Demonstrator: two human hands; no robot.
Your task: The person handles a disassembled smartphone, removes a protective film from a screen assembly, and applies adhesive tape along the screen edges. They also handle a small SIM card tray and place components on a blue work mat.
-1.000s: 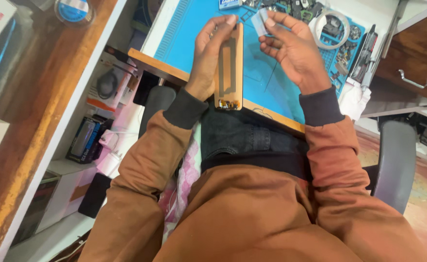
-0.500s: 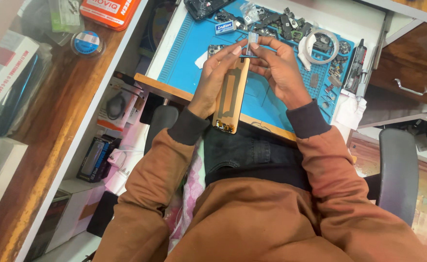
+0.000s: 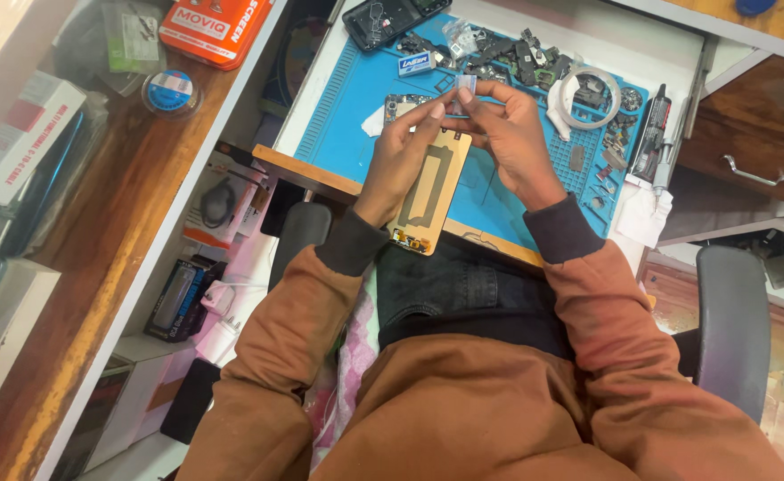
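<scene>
Gold-backed phone screen panel (image 3: 428, 191) stands tilted over the blue mat (image 3: 347, 107) on the bench, my left hand (image 3: 401, 160) closed round its upper edge. My right hand (image 3: 508, 134) pinches a small clear strip (image 3: 463, 86) at the panel's top, fingertips of both hands almost touching. I judge this the peeling step; next calls for a slow, even pull while the panel is held steady.

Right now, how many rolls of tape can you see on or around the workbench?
2. A white tape roll lies on the blue mat beyond the right hand. A small blue-labelled roll sits on the wooden shelf at left. Others may be hidden among the clutter.
</scene>
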